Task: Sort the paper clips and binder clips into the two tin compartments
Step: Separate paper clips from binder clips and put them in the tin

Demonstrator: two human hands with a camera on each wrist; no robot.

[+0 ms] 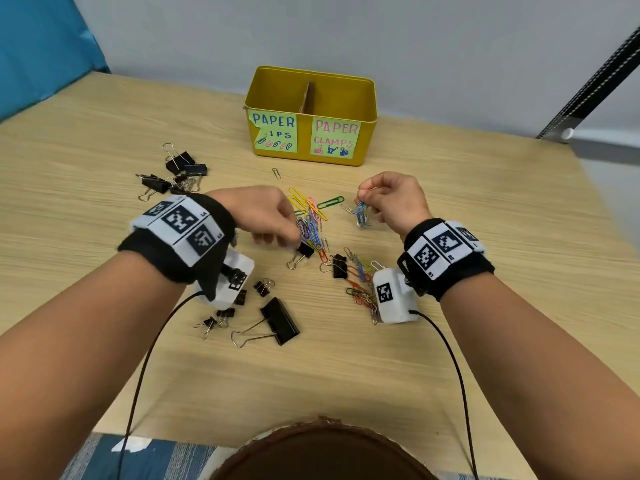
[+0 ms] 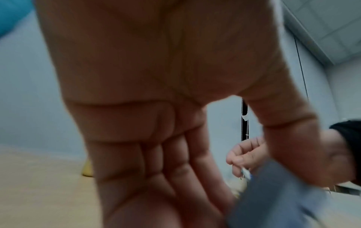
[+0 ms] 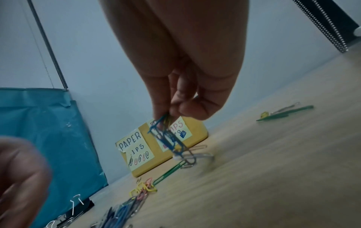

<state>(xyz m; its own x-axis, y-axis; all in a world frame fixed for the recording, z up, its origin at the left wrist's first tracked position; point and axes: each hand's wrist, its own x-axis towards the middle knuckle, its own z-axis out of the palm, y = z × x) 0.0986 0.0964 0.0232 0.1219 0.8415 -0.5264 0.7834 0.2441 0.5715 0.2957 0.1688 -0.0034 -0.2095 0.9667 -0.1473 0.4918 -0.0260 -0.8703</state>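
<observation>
Pinching a small bunch of paper clips (image 1: pixel 361 213), mostly blue, my right hand (image 1: pixel 393 200) holds them just above the worktop (image 1: pixel 485 209), fingers and thumb curled tight around their top ends. The bunch dangles hooked together in a loose chain. I judge these clips very light, springy and slippery wire; they tangle readily, so gripping across the looped ends seems safest, and a stray one may drop off.

My left hand (image 1: pixel 266 216) reaches down into the clip pile (image 1: pixel 311 226) in the middle of the worktop. Its fingertips are blurred, so I cannot tell whether they pinch anything.

Black binder clips (image 1: pixel 278 320) lie scattered near my left wrist, with more (image 1: pixel 180 168) farther off to the left. They look heavier and stiffer; I would take one by its black body or wire handles.

At the far edge stands the yellow tin (image 1: pixel 367 98), divided in two, labelled for paper clips on the left and clamps on the right. I cannot see into either compartment.
</observation>
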